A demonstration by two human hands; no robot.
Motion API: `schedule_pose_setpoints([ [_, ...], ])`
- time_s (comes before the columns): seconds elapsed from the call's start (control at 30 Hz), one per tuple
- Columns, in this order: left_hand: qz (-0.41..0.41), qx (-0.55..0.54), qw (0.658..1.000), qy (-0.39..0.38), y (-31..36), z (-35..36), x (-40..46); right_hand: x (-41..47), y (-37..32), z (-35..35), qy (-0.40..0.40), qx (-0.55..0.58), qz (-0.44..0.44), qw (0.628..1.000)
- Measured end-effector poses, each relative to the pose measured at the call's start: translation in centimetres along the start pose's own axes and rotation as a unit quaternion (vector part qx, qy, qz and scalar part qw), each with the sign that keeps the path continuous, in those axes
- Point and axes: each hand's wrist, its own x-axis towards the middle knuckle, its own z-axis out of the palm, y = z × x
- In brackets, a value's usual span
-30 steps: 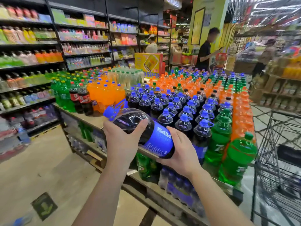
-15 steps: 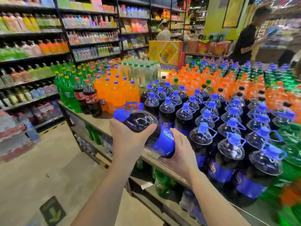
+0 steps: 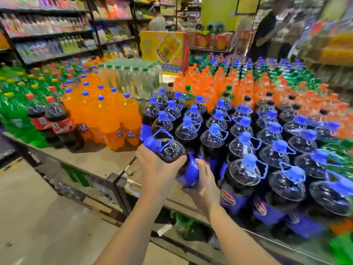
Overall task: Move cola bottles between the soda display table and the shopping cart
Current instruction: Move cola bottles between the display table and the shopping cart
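I hold a large dark cola bottle [image 3: 172,153] with a blue cap and blue label, tilted with its cap up and to the left, over the front edge of the soda display table [image 3: 99,161]. My left hand [image 3: 158,169] grips its shoulder from the left. My right hand [image 3: 203,183] cups its lower labelled part from underneath. Right beside it stand several rows of the same blue-capped cola bottles [image 3: 244,146]. The shopping cart is out of view.
Orange soda bottles [image 3: 112,115], red-labelled cola bottles [image 3: 57,121] and green bottles [image 3: 13,104] stand left on the table. More orange and green bottles fill the far right. Shelves [image 3: 57,35] line the back left. People [image 3: 267,29] stand beyond the table.
The view has swung left and closer to the table, and the cart has left the frame. The bottle has moved over the table edge next to the cola rows, more upright than before.
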Motion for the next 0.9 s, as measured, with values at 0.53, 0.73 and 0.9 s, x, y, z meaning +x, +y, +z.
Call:
schedule_pose_setpoints([
  [0.53, 0.067, 0.049, 0.977, -0.198, -5.8, 5.2, 6.9, 0.6, 3.0, 8.2, 0.07, 0.057, 0.232, 0.968],
  [0.73, 0.092, 0.072, 0.968, -0.22, -5.8, 6.1, 7.2, 0.9, 3.5, 8.1, 0.077, 0.093, 0.229, 0.966],
  [0.9, 0.121, 0.096, 0.958, -0.242, -5.5, 6.6, 6.8, 0.2, 3.9, 8.0, 0.1, 0.167, 0.224, 0.955],
])
